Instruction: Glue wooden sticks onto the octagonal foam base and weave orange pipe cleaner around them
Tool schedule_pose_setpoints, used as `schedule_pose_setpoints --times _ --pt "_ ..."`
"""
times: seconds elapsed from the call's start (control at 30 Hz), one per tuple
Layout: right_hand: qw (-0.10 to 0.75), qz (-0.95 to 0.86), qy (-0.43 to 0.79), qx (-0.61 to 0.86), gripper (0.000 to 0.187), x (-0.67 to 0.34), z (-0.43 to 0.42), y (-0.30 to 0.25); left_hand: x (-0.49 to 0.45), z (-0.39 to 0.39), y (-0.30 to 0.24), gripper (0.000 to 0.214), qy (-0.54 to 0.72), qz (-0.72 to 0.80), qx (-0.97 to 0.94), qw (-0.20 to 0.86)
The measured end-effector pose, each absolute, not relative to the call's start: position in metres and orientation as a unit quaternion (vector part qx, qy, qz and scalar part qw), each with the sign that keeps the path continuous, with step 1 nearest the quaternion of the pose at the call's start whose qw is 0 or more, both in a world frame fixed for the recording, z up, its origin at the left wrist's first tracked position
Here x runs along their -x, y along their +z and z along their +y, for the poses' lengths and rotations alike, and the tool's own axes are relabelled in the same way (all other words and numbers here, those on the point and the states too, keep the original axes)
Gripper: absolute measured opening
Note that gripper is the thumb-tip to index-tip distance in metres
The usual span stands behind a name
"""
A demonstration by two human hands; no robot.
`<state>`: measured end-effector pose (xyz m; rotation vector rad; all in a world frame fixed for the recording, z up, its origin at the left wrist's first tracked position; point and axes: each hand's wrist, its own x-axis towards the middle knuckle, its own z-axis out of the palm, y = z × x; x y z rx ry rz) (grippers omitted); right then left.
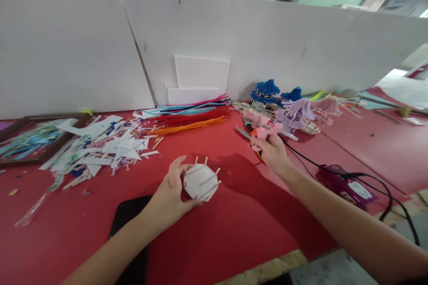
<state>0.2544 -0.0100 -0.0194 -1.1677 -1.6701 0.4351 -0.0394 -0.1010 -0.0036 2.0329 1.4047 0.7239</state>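
Observation:
A white hexagonal board piece (199,181) with short pale sticks standing up along its rim is held by its left edge between the thumb and fingers of my left hand (176,183). Over to the right, my right hand (272,149) is wrapped round a pink glue gun (265,130) with a black cord. Close beside the gun lies a pair of scissors or pliers (244,132), partly hidden, so I cannot tell which. A black phone-like slab (129,213) rests partly under my left forearm.
White board scraps (125,142) and sticks litter the left, by a wooden frame (75,129). Behind are orange pipe cleaners (190,127), red and blue ones, and white panels (202,71). Blue (266,89) and lilac tasselled models (296,111) stand right, near a purple corded box (346,187).

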Motion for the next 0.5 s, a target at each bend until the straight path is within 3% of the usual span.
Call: schedule_pose_setpoints --times 0.13,0.23,0.5 --pt "0.530 -0.687 0.226 0.443 0.006 -0.248 -0.004 -0.009 0.039 -0.101 -0.009 0.089 0.292 0.520 -0.763 0.248" --pt "0.497 -0.711 0.220 0.446 0.012 -0.254 -0.003 -0.006 0.039 -0.103 -0.011 0.080 0.302 0.516 -0.769 0.227" --pt "0.243 -0.842 0.119 0.468 0.036 -0.300 -0.005 -0.004 0.041 -0.104 -0.022 0.093 0.336 0.518 -0.739 0.270"
